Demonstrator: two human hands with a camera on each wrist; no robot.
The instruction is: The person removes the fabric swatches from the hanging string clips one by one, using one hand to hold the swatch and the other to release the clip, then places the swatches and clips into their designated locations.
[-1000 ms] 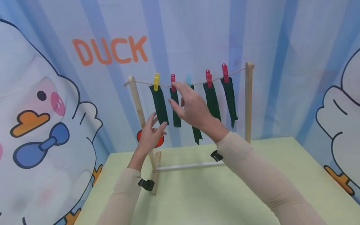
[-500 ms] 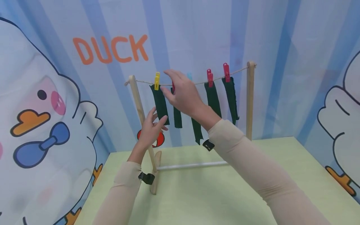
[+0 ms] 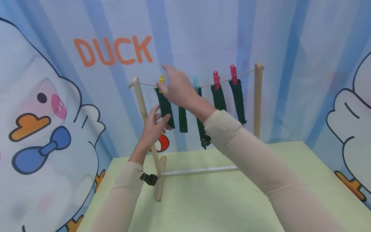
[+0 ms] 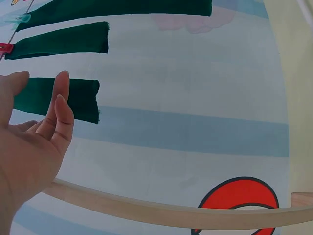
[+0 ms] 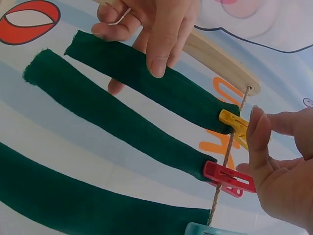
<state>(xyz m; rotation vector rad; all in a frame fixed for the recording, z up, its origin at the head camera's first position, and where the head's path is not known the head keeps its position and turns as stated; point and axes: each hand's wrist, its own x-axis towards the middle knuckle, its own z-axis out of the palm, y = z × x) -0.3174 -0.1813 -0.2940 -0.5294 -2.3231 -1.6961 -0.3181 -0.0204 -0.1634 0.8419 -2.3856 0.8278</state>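
My right hand (image 3: 179,87) is at the left end of the line, thumb and forefinger spread beside the yellow clothespin (image 5: 227,119). In the right wrist view its fingertips overlap the clothespin's handle end. That clothespin fastens the leftmost dark green cloth strip (image 3: 166,108) to the string (image 5: 228,152). Lower down, my left hand (image 3: 153,127) is around the strip's bottom part with loose fingers; in the right wrist view the thumb is in front and a fingertip shows behind. A red clothespin (image 5: 229,177) holds the neighbouring green strip (image 5: 122,122), partly hidden by my right hand in the head view.
Farther right hang more green strips under a light blue clothespin (image 3: 195,82) and red clothespins (image 3: 233,74). Two wooden posts (image 3: 257,100) carry the string, joined low by a white rod (image 3: 200,169). The rack stands on a pale yellow table (image 3: 208,203) before a duck-print backdrop (image 3: 203,35).
My right hand has moved left and slightly up, from the red clothespin to the yellow one. My left hand has risen a little along the leftmost strip.
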